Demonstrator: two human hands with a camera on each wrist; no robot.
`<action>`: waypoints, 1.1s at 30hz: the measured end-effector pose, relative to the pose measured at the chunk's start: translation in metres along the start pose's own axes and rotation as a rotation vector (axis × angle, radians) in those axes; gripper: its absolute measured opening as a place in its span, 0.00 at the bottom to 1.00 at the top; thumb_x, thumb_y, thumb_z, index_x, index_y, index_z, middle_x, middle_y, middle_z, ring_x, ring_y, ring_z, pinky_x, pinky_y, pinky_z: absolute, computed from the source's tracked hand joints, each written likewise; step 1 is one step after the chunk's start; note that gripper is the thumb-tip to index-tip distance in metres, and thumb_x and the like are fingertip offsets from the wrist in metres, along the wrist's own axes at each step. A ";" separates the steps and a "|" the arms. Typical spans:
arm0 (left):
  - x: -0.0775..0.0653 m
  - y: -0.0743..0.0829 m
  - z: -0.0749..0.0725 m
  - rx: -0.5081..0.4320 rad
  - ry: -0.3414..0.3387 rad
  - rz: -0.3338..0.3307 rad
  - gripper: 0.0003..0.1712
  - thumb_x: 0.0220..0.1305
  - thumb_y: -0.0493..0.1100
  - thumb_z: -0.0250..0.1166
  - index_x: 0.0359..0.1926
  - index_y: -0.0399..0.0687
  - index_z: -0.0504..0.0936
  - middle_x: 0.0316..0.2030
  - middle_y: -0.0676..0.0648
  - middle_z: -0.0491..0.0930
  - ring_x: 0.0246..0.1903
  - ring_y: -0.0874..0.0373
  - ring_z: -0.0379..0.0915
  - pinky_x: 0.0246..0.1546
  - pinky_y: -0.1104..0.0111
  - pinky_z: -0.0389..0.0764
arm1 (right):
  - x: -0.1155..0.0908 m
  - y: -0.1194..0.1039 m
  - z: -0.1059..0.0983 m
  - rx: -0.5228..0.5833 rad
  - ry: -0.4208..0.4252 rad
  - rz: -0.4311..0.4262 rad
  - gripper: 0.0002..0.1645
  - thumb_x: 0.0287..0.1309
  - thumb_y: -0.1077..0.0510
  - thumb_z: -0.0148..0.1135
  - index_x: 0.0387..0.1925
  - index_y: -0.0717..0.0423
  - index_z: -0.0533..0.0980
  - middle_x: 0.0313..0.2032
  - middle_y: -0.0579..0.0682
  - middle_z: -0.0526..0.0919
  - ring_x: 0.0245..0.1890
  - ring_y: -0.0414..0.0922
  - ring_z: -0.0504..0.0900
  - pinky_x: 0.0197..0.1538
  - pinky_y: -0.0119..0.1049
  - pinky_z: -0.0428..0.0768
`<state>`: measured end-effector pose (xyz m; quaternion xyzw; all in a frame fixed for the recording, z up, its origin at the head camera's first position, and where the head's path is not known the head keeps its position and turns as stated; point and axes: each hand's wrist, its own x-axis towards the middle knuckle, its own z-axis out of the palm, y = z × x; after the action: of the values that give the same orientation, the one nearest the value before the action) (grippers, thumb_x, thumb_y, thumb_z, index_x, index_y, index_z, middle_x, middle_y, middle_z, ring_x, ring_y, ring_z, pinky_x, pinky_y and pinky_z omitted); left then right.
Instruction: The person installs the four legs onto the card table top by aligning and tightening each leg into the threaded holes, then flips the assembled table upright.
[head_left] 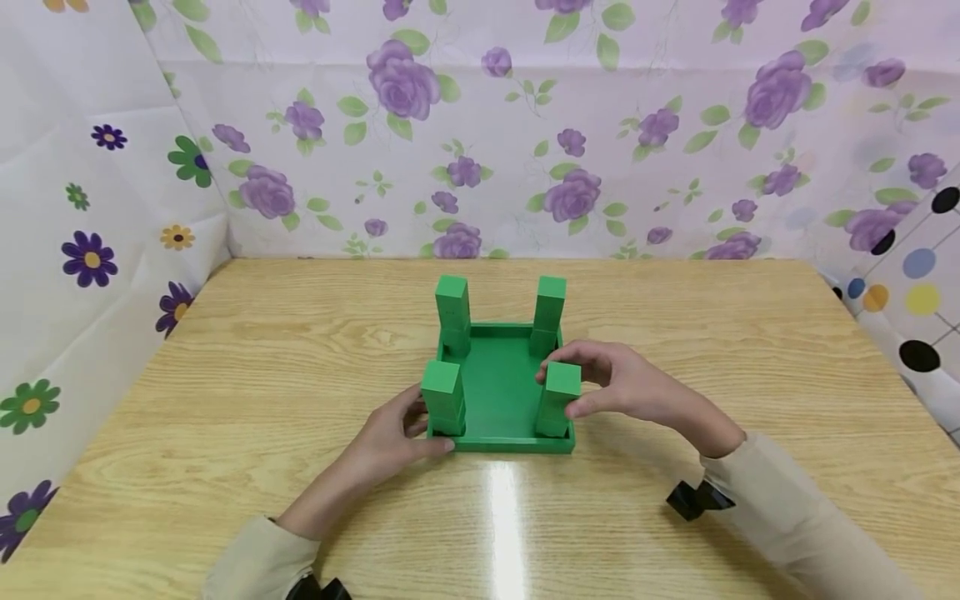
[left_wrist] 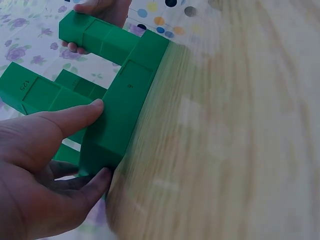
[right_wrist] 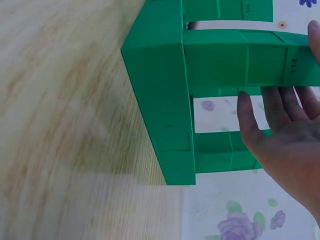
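Observation:
A shallow green tray with a low rim lies on the table, and a green block post stands in each corner. My left hand grips the tray's near left corner, thumb along the front wall and fingers around the side, beside the front left post. At the near right corner, my right hand holds the upper part of the front right post between thumb and fingers. That post bears the number 114 in the right wrist view. Farther back stand the back left post and back right post.
The wooden table stretches out on both sides of the tray. Behind it hangs a cloth with purple flowers, and patterned cloths flank the left and right. Black straps with a small block sit at the sleeves.

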<state>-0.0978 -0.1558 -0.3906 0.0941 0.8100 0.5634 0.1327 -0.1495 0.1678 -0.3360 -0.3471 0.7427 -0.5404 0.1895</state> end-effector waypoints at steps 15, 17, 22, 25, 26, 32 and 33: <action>0.002 0.013 -0.016 0.445 -0.058 0.179 0.57 0.44 0.39 0.80 0.73 0.41 0.58 0.67 0.41 0.64 0.66 0.43 0.57 0.65 0.49 0.63 | -0.022 0.016 0.010 -0.406 0.104 0.051 0.53 0.45 0.56 0.78 0.70 0.62 0.61 0.69 0.57 0.62 0.67 0.54 0.62 0.64 0.52 0.69; 0.003 0.014 -0.017 0.531 -0.064 0.202 0.61 0.43 0.40 0.80 0.74 0.43 0.54 0.70 0.41 0.59 0.68 0.43 0.54 0.66 0.49 0.60 | -0.024 0.019 0.010 -0.474 0.086 0.091 0.60 0.46 0.50 0.78 0.72 0.64 0.54 0.71 0.60 0.57 0.69 0.57 0.58 0.66 0.55 0.65; 0.007 0.012 -0.018 0.628 -0.099 0.230 0.59 0.46 0.45 0.79 0.75 0.45 0.54 0.71 0.41 0.55 0.69 0.45 0.51 0.67 0.51 0.59 | -0.027 0.031 0.009 -0.584 0.012 0.131 0.69 0.47 0.41 0.75 0.75 0.64 0.43 0.73 0.61 0.50 0.71 0.57 0.52 0.68 0.55 0.59; 0.010 0.009 -0.020 0.638 -0.134 0.241 0.57 0.47 0.46 0.79 0.74 0.45 0.56 0.71 0.41 0.55 0.69 0.46 0.51 0.67 0.52 0.59 | -0.024 0.036 0.011 -0.603 -0.004 0.082 0.68 0.45 0.40 0.76 0.75 0.59 0.45 0.73 0.57 0.51 0.71 0.54 0.53 0.69 0.53 0.59; 0.011 0.008 -0.021 0.642 -0.144 0.247 0.57 0.48 0.46 0.79 0.74 0.44 0.57 0.71 0.41 0.55 0.69 0.46 0.51 0.67 0.52 0.59 | -0.023 0.037 0.012 -0.607 -0.006 0.065 0.67 0.45 0.40 0.76 0.76 0.57 0.46 0.73 0.56 0.51 0.71 0.53 0.53 0.69 0.53 0.59; 0.016 0.005 -0.023 0.626 -0.199 0.256 0.60 0.48 0.46 0.79 0.75 0.42 0.52 0.70 0.38 0.56 0.68 0.44 0.54 0.66 0.51 0.61 | -0.018 0.041 0.019 -0.639 -0.019 0.052 0.60 0.44 0.44 0.78 0.73 0.55 0.54 0.69 0.51 0.61 0.68 0.49 0.61 0.68 0.61 0.55; 0.017 0.005 -0.023 0.621 -0.206 0.252 0.60 0.48 0.46 0.79 0.75 0.42 0.51 0.70 0.38 0.57 0.68 0.45 0.55 0.66 0.51 0.62 | -0.018 0.041 0.020 -0.647 -0.021 0.061 0.60 0.44 0.45 0.78 0.72 0.56 0.54 0.69 0.51 0.62 0.67 0.49 0.62 0.67 0.64 0.54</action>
<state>-0.1210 -0.1693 -0.3803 0.2854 0.9072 0.2896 0.1081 -0.1366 0.1742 -0.3831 -0.3725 0.8840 -0.2668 0.0929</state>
